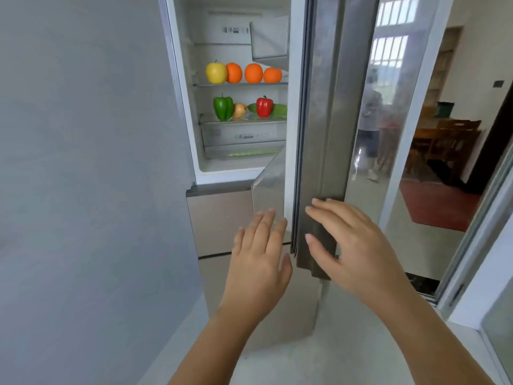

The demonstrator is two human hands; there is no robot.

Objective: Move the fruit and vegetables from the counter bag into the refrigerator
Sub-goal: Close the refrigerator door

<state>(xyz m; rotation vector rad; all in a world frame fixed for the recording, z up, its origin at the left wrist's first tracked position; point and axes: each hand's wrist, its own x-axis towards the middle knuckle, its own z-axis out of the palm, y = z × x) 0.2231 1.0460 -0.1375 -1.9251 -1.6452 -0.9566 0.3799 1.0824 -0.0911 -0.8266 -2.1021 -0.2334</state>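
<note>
Right hand: fingers spread flat against the edge of the refrigerator door, thumb on its seal side; grips nothing.
Left hand: open, fingers together, empty, just beside the door edge; contact unclear.
Upper shelf: yellow apple, three oranges in a row.
Lower shelf: green pepper, onion, red pepper, something green behind, possibly a cucumber.
Door glass: reflects a standing person.

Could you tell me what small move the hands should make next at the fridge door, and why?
Probably swing the door shut: the right hand already rests on its edge, the left hand is empty, and produce sits on both shelves.
</note>
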